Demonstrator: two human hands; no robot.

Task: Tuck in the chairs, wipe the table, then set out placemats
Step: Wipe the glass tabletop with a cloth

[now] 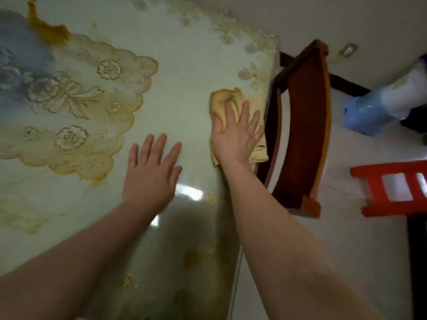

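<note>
A pale tiled floor [351,262] runs down the right side of the view, and the table [189,65] fills the left and centre; its top is a glossy pale green sheet with a faint flower border along the far and right edges, catching a bright glare near the person's wrists. On the left part of the top lies a lace mat [76,107] with scalloped gold edges and rose patterns, flat on the surface; its far left portion looks blue-grey, and an orange-brown patch [50,31] sits at its upper edge (too blurred to say what it is).

The yellow cloth [223,97] lies bunched at the table's right edge, well apart from the lace mat; the right hand [235,135] presses down on it with the palm flat and the fingers straight and spread, none curled round the fabric; folds of cloth stick out beyond the fingertips and below the wrist. The left hand [150,169] rests palm down on the bare tabletop just beside the right one, fingers straight and slightly fanned, holding nothing.

A dark wooden chair [302,125] stands against the right edge of the table, its curved back rail just beside the cloth; farther right a red plastic stool [390,188] stands on the floor, and beyond it lies a blue and white object [367,114], blurred.
</note>
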